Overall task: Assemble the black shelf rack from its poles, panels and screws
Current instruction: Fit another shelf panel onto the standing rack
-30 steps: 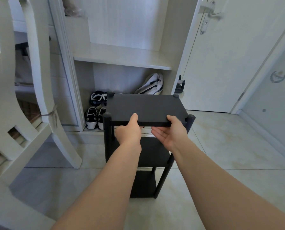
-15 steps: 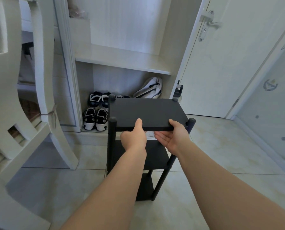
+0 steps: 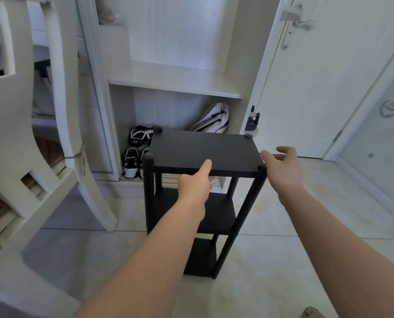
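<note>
3 flat matte-black panels and 4 round poles make up the black shelf rack (image 3: 223, 212), which stands upright on the pale glossy tile floor (image 3: 283, 249) at the centre of the head view, the only view. Its top panel (image 3: 205, 149) is a smooth rectangle with a rounded pole cap showing at each of its 4 corners. The lowest panel sits close to the floor, at the lower centre of the frame.

My left hand (image 3: 195, 183) grips the near edge of the top panel, thumb lying flat on the upper face and fingers curled beneath. My right hand (image 3: 283, 168) is open, fingers loosely spread, right of centre, just beside the cap of the front right pole (image 3: 246, 210). I cannot tell whether the thumb touches that cap. The front left pole (image 3: 148, 191) stands straight and bare.

Behind the rack, a cream cupboard shelf (image 3: 175, 81) of smooth laminate spans the upper centre. Under it lie dark and white shoes (image 3: 136, 152) and a slumped white bag (image 3: 212, 121). A white door (image 3: 317, 88) with a metal lever handle (image 3: 299, 21) fills the upper right. A curved white chair (image 3: 15, 134) occupies the left of the frame.
</note>
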### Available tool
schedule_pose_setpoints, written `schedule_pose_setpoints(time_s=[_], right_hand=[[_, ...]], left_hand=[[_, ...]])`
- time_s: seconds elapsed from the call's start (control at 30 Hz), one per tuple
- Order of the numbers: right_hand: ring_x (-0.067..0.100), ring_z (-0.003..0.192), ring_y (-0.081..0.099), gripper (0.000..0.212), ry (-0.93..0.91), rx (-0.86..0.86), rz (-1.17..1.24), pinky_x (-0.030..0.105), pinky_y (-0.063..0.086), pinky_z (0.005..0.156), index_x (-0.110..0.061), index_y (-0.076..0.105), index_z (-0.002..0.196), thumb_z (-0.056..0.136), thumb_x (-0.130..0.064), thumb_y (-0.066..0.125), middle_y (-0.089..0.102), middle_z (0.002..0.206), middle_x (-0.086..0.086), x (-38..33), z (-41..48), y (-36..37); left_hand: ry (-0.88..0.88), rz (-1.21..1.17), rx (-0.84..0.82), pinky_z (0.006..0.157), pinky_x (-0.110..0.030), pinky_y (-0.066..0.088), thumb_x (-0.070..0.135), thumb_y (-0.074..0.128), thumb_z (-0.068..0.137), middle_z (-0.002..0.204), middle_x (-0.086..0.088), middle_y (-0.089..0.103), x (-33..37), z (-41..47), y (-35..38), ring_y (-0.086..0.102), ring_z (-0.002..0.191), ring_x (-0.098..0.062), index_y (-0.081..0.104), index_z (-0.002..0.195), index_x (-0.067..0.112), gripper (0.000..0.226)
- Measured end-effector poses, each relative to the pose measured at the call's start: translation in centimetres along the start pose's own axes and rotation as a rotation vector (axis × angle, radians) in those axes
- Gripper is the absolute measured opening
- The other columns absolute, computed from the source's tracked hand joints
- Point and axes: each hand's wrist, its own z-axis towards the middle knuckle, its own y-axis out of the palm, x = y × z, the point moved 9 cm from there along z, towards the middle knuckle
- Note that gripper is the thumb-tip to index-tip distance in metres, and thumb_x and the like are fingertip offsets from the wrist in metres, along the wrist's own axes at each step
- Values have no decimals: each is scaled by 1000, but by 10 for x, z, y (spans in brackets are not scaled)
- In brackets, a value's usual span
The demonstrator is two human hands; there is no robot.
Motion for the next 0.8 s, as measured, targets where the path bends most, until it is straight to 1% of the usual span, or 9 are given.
schedule_pose_setpoints(time_s=[0.03,0.1,0.2,0.3,0.37,0.53,0.6,0.7,0.8], right_hand=[[19,102,60,39,72,-94,58,43,49,90,-18,57,127,95,-39,62,60,114,-1,4,3,11],[21,88,57,18,114,-180,121,46,52,91,-18,68,97,97,-34,62,61,93,-1,10,6,23],[24,79,42,21,109,-179,144,38,45,76,-15,61,74,94,-22,60,48,77,4,14,5,25],[24,78,39,16,162,-157,234,37,40,74,-13,55,76,91,-18,59,44,78,7,21,-5,21],[24,73,47,17,183,-130,287,37,47,74,-10,59,77,91,-19,63,51,73,5,30,-18,21],[25,82,73,20,317,-309,415,35,61,71,-12,65,110,94,-25,69,75,96,7,39,-53,36],[26,89,73,22,332,-271,412,35,61,73,-14,65,111,97,-30,66,75,101,7,41,-52,25],[22,87,68,21,323,-194,460,31,58,72,-10,66,104,97,-30,66,70,104,8,43,-47,14],[22,85,66,20,354,-202,490,28,56,70,-7,65,98,96,-27,69,68,100,12,44,-51,19]], left_hand=[[4,27,-18,68,-28,45,43,65,93,113,-4,68,-1,-1,6,63,96,-14,46,122,16,45],[6,74,-37,69,-28,45,39,59,98,115,-5,68,-2,-1,15,63,99,-16,50,126,14,39],[1,82,-45,72,-28,48,35,54,101,111,-5,71,1,1,18,65,100,-14,51,127,15,32],[26,81,-69,72,-27,48,35,55,101,95,1,76,7,5,16,68,93,-11,54,122,16,28],[98,94,-39,71,-26,49,39,57,100,87,2,76,12,8,10,69,89,-10,59,110,17,24],[246,102,67,77,-33,52,44,55,99,82,2,68,21,6,0,66,87,-17,64,82,19,32],[209,154,-40,66,-28,47,46,59,96,88,5,70,15,-1,11,65,86,-13,65,90,22,25],[147,339,-257,65,-27,44,48,65,90,97,6,75,-4,-15,35,70,91,-14,65,109,25,30],[143,357,-251,72,-29,50,42,65,91,99,0,76,-3,-16,31,71,95,-18,65,115,18,34]])
